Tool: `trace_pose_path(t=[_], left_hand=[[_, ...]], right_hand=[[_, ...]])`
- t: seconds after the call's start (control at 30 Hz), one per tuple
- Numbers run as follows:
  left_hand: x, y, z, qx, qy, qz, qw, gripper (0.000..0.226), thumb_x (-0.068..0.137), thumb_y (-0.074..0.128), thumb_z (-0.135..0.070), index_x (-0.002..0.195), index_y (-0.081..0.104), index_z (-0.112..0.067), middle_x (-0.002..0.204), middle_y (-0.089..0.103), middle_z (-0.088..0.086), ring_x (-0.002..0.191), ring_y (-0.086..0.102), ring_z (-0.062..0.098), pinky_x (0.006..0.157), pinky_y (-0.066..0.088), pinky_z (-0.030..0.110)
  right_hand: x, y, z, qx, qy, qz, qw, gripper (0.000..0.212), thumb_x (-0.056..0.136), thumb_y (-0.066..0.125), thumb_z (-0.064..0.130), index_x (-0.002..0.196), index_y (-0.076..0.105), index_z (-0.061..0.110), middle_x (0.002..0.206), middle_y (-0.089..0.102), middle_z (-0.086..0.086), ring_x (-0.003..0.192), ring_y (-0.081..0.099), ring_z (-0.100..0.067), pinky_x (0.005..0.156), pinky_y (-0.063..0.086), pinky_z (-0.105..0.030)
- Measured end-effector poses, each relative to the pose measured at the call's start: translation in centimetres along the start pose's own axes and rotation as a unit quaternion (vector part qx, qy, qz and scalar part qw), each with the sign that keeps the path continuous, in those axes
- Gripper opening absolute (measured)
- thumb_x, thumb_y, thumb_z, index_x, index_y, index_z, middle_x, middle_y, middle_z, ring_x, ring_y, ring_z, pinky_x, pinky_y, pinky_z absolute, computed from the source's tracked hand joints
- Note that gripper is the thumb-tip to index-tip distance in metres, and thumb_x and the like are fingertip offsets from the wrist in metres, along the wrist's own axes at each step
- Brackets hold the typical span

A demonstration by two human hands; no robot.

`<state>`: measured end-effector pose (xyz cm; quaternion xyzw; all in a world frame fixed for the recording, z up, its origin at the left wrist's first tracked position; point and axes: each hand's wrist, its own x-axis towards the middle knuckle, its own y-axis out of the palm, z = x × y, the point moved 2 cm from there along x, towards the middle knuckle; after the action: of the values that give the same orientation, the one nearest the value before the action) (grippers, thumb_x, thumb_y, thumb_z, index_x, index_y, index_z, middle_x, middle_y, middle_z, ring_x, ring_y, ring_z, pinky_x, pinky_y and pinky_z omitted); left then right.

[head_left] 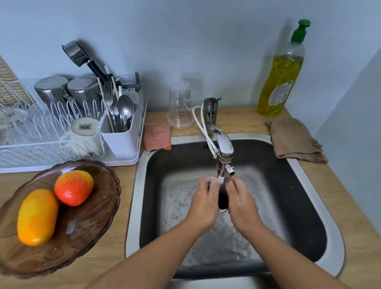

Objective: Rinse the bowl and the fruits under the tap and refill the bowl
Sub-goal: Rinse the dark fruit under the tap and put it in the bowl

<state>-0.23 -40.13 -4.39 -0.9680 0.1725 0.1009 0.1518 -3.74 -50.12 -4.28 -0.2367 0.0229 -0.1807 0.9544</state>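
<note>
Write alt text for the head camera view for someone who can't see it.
Both hands, left hand and right hand, rub a dark fruit under the running tap over the sink. Left of it, a brown glass bowl holds two mangoes.

There is only one view. The camera sits on the person's head and looks forward and down, from high up and close in. It faces a pale blue wall (194, 30) at the back. The dark square sink with a silver rim (333, 253) fills the middle, right below the camera. The wide lens bends the edges, so the light wooden counter (361, 226) curves at both sides. Both bare arms reach in from the bottom edge, so the camera is very near them.
</note>
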Motion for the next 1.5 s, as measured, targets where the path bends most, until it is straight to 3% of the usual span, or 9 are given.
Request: trace_pose_path(t=[0.1, 0.27, 0.43, 0.6, 0.8, 0.97, 1.2, 1.4, 1.5], left_hand=[[-0.3, 0.0, 0.1, 0.038, 0.094, 0.004, 0.995, 0.021, 0.1, 0.035, -0.039, 0.106, 0.045, -0.021, 0.091, 0.058, 0.0, 0.079, 0.055, 0.015, 0.061, 0.042, 0.021], [0.5, -0.1, 0.0, -0.083, -0.147, 0.062, 0.984, 0.04, 0.097, 0.028, -0.052, 0.1, 0.054, -0.021, 0.072, 0.054, 0.003, 0.052, 0.045, 0.014, 0.044, 0.039, 0.02], [-0.7, 0.2, 1.1, -0.035, 0.001, 0.035, 0.999, 0.016, 0.1, 0.034, -0.037, 0.105, 0.048, -0.031, 0.097, 0.058, 0.001, 0.08, 0.052, 0.015, 0.066, 0.042, 0.027], [-0.3, -0.2, 0.2, -0.059, -0.086, 0.024, 0.994, 0.026, 0.098, 0.028, -0.035, 0.098, 0.047, -0.018, 0.079, 0.052, 0.004, 0.061, 0.049, 0.015, 0.047, 0.038, 0.026], [-1.8, 0.4, 1.2, 0.18, 0.144, 0.012, 0.973, 0.016, 0.102, 0.029, -0.034, 0.105, 0.041, -0.024, 0.105, 0.056, 0.003, 0.085, 0.052, 0.013, 0.067, 0.037, 0.025], [-0.4, -0.1, 0.9, -0.087, -0.125, -0.024, 0.988, 0.029, 0.101, 0.025, -0.033, 0.092, 0.051, -0.024, 0.072, 0.052, 0.003, 0.055, 0.044, 0.013, 0.044, 0.033, 0.023], [-2.4, 0.5, 0.2, 0.16, 0.109, -0.036, 0.98, 0.01, 0.101, 0.034, -0.03, 0.1, 0.037, -0.02, 0.1, 0.054, 0.001, 0.09, 0.053, 0.017, 0.072, 0.041, 0.03], [0.0, 0.3, -0.1, 0.002, -0.034, -0.034, 0.999, 0.021, 0.099, 0.03, -0.033, 0.087, 0.044, -0.022, 0.082, 0.052, 0.005, 0.075, 0.052, 0.024, 0.064, 0.044, 0.041], [0.2, 0.6, -0.8, 0.084, 0.02, -0.005, 0.996, 0.016, 0.1, 0.033, -0.027, 0.102, 0.045, -0.015, 0.09, 0.05, 0.003, 0.081, 0.056, 0.026, 0.065, 0.05, 0.041]], right_hand=[[0.4, -0.1, -0.2, 0.107, 0.12, 0.001, 0.987, 0.038, 0.101, 0.03, 0.039, 0.079, 0.056, 0.02, 0.065, 0.052, -0.002, 0.048, 0.049, -0.012, 0.041, 0.038, -0.022], [-1.1, 0.2, -0.8, -0.176, -0.148, -0.005, 0.973, 0.04, 0.093, 0.026, 0.048, 0.112, 0.052, 0.024, 0.092, 0.052, 0.013, 0.081, 0.05, -0.006, 0.066, 0.036, -0.024], [0.2, 0.0, -0.7, 0.026, 0.105, 0.083, 0.991, 0.031, 0.1, 0.028, 0.036, 0.093, 0.057, 0.026, 0.076, 0.059, -0.007, 0.051, 0.052, -0.017, 0.041, 0.039, -0.026], [-1.1, 0.1, -0.2, -0.068, -0.028, 0.045, 0.996, 0.021, 0.1, 0.033, 0.029, 0.108, 0.053, 0.032, 0.081, 0.056, 0.011, 0.071, 0.056, -0.012, 0.06, 0.046, -0.03], [0.5, -0.7, 0.1, 0.071, 0.169, 0.127, 0.975, 0.042, 0.1, 0.027, 0.04, 0.098, 0.062, 0.015, 0.076, 0.06, -0.009, 0.055, 0.055, -0.02, 0.038, 0.038, -0.022], [-1.4, 0.4, 0.7, -0.247, -0.09, 0.134, 0.955, 0.036, 0.1, 0.026, 0.038, 0.127, 0.048, 0.026, 0.118, 0.046, 0.008, 0.101, 0.055, -0.022, 0.08, 0.044, -0.034], [1.2, -0.4, 0.0, 0.026, 0.195, 0.135, 0.971, 0.036, 0.099, 0.03, 0.032, 0.094, 0.063, 0.017, 0.087, 0.062, -0.007, 0.072, 0.06, -0.024, 0.039, 0.041, -0.023], [-1.2, 0.0, -0.2, -0.061, -0.056, 0.025, 0.996, 0.032, 0.097, 0.028, 0.038, 0.109, 0.054, 0.024, 0.094, 0.059, 0.007, 0.087, 0.055, -0.011, 0.073, 0.043, -0.027], [-0.6, -0.1, -0.3, 0.03, 0.006, -0.027, 0.999, 0.037, 0.094, 0.027, 0.038, 0.104, 0.059, 0.025, 0.094, 0.062, 0.003, 0.088, 0.058, -0.011, 0.075, 0.05, -0.026]])
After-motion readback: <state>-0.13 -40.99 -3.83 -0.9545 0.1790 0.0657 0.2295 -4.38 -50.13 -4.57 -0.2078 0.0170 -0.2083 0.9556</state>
